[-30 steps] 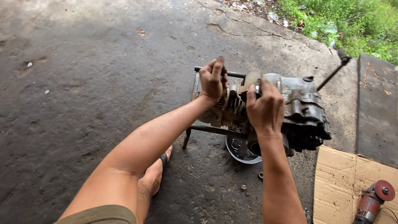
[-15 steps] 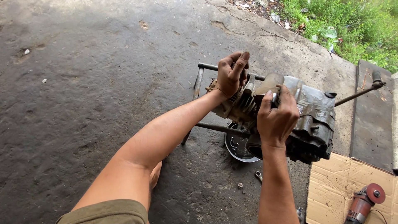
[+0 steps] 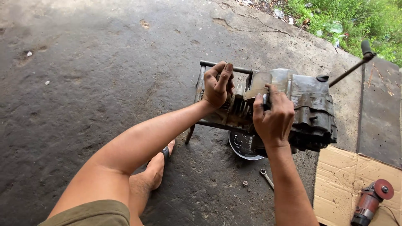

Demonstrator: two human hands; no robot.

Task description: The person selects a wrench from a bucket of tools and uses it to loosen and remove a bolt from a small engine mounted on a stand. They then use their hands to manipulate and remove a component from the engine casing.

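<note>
Both hands on engine (image 3: 293, 109), right of centre frame. Left hand (image 3: 217, 86): fingers curled onto the finned end. Right hand (image 3: 274, 119): closed round a small tool I cannot identify. Risk, as I judge it: greasy grip slipping; engine rocking on its metal stand (image 3: 200, 86).

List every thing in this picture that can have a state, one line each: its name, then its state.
left hand: gripping the engine's finned end
right hand: closed on the engine's top
engine: lying on the metal stand
metal stand: upright on concrete
spanner: lying loose on the ground
angle grinder: lying idle on the cardboard
</note>
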